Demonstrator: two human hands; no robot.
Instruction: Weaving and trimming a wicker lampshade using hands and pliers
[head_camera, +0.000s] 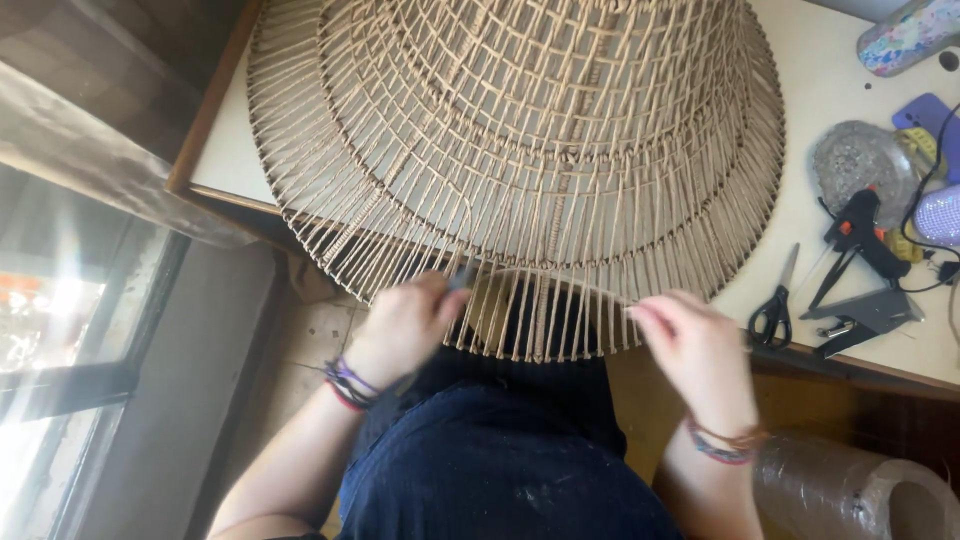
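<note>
A large round lampshade frame (520, 130) wrapped in tan cord lies on the white table (830, 120), and its near rim hangs over the table's edge above my lap. My left hand (405, 325) is at the near rim, with fingers pinched on a small dark thing against the cords; blur hides what it is. My right hand (700, 350) is at the rim further right, fingertips touching the hanging cords. Both wrists wear bracelets.
Black-handled scissors (775, 310), a black glue gun (860, 235) on a metal stand, a round glass dish (862, 165) and a purple phone (930, 115) lie on the table's right side. A clear plastic roll (850, 490) is at the lower right. A window is on the left.
</note>
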